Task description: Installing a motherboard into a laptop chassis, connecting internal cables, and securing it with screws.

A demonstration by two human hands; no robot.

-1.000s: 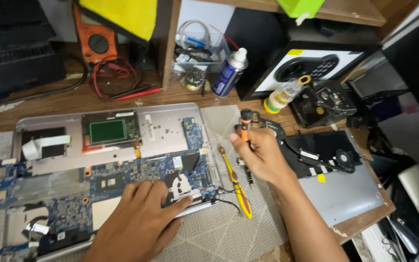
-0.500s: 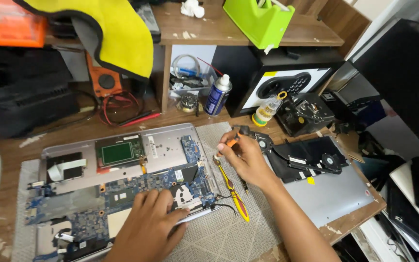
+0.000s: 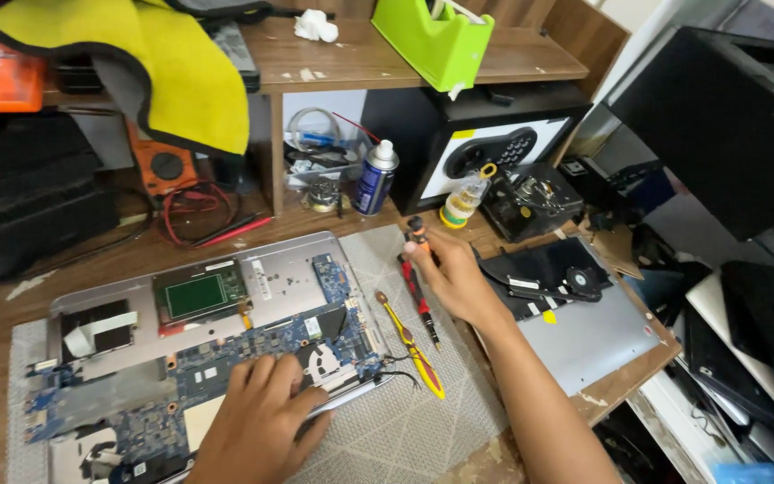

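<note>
Left hand flat, fingers spread on the blue motherboard, gripping nothing. Right hand, right of motherboard, pinches an orange-tipped screwdriver upright.

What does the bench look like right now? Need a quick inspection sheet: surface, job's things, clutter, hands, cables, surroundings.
Surface: wooden bench with a grey woven mat under the work.
Job's things: opened silver laptop base showing its blue circuit board; small orange-and-black screwdriver.
Clutter: red-handled screwdriver, yellow-handled tool, blue-and-white spray can, small yellow-capped bottle, black fan assembly on a grey lid.
Hands: left hand rests on the board; right hand grips the small screwdriver.
Cables: red and black leads by an orange meter.
Surroundings: yellow cloth, green tape dispenser, black safe.
</note>
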